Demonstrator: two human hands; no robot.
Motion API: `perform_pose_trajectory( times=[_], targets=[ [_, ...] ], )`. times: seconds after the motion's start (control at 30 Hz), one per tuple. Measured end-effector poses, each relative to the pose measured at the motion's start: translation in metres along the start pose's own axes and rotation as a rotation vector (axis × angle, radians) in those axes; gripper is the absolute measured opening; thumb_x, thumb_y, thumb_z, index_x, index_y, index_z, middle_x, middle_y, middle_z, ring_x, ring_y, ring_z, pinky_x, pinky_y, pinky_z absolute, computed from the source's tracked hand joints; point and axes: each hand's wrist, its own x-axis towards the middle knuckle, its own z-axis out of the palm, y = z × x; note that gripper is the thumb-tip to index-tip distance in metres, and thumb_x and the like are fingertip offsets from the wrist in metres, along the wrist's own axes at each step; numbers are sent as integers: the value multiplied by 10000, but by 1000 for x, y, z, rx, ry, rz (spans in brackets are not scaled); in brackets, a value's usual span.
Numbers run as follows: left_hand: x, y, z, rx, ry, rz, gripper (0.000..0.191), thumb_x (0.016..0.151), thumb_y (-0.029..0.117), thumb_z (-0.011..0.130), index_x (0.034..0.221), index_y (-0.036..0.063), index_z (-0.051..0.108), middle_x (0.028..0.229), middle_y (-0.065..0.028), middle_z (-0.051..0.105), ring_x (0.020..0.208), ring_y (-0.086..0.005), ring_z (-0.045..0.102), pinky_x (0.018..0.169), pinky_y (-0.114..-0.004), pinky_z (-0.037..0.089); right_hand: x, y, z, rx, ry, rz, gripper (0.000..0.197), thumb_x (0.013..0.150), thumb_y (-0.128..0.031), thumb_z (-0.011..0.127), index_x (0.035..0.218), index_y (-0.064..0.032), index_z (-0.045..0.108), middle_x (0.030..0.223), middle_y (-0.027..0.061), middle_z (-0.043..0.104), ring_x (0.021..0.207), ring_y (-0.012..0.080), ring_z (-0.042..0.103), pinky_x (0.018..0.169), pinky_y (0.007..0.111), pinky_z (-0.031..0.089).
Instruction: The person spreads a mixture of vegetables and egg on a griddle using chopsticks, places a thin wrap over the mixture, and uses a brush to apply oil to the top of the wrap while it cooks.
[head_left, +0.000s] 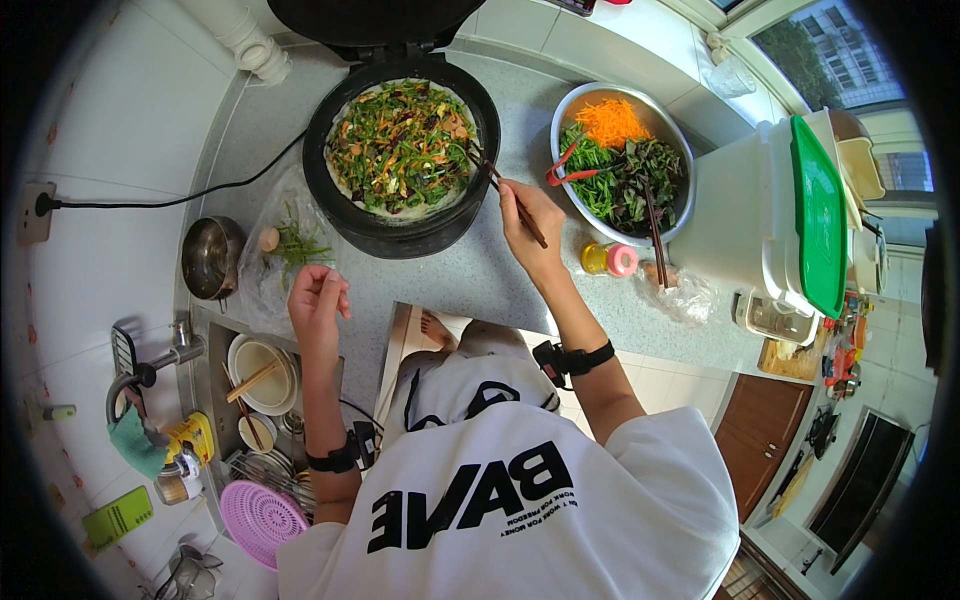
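My right hand (532, 225) grips a pair of dark chopsticks (531, 220). Their tips reach the right rim of a flatbread (373, 214) in the round black electric griddle (401, 236). Chopped greens, carrot shreds and egg-like bits form a vegetable filling (405, 146) spread over the dough. The griddle's black lid (375, 19) stands raised at the back. Loosely curled and holding nothing, my left hand (319, 296) hovers near a clear plastic bag (262, 277) with green scraps (302, 244) and an eggshell (269, 239) on it.
At right sits a steel bowl (559, 142) of cut vegetables with red-handled tongs (581, 175) and chopsticks (656, 236). Beside it are an oil jar (606, 259) and white bins (727, 202). A power cord (225, 185) crosses leftward. The sink (217, 352) holds bowls (262, 375).
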Motion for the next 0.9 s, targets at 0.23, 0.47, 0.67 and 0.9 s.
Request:
perform_pose_trajectory(
  times=[0.23, 0.47, 0.67, 0.9],
  targets=[
    [0, -1, -1, -8, -7, 2, 132, 998, 150, 579, 905, 57, 574, 778, -11, 587, 592, -53, 485, 519, -216, 413, 4, 8, -2, -66, 28, -39, 117, 918, -95, 674, 946, 6, 727, 806, 176, 693, 685, 322, 666, 631, 376, 517],
    [-1, -1, -1, -2, -9, 5, 132, 997, 154, 581, 904, 60, 571, 788, -10, 592, 594, -54, 486, 525, -218, 413, -2, -7, -7, 5, 28, 36, 104, 907, -88, 677, 929, 1, 725, 782, 177, 680, 683, 328, 659, 630, 384, 517],
    [0, -1, 1, -5, 2, -10, 124, 995, 153, 580, 908, 64, 576, 789, -8, 594, 591, -54, 486, 525, -215, 413, -5, -6, -4, -36, -8, -81, 99, 908, -91, 676, 918, -5, 724, 747, 166, 660, 659, 329, 640, 610, 393, 495],
    [1, 0, -1, -1, 5, 6, 123, 997, 152, 577, 915, 60, 581, 782, -7, 591, 589, -52, 484, 519, -213, 415, 8, -7, -4, -71, 64, 21, 136, 934, -133, 678, 926, -7, 730, 711, 160, 627, 622, 317, 605, 582, 392, 468]
  ],
)
